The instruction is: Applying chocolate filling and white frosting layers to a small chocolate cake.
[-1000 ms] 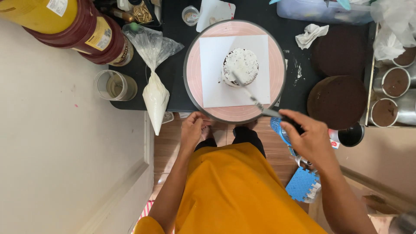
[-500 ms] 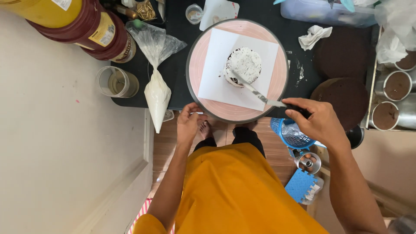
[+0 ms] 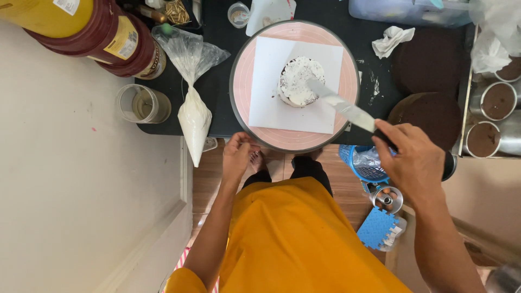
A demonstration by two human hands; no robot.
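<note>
Small white-frosted cake (image 3: 300,81) on paper, centre of turntable (image 3: 244,103); spatula (image 3: 342,106) blade on it.

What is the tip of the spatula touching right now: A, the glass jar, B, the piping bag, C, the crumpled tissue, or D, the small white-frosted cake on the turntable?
D: the right hand holds the spatula with its blade tip against the small frosted cake on the pink turntable.

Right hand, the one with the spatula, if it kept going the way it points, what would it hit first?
The right hand points up-left along the spatula, whose tip already rests on the small white-frosted cake. The cake comes first, though height is hard to judge.
</note>
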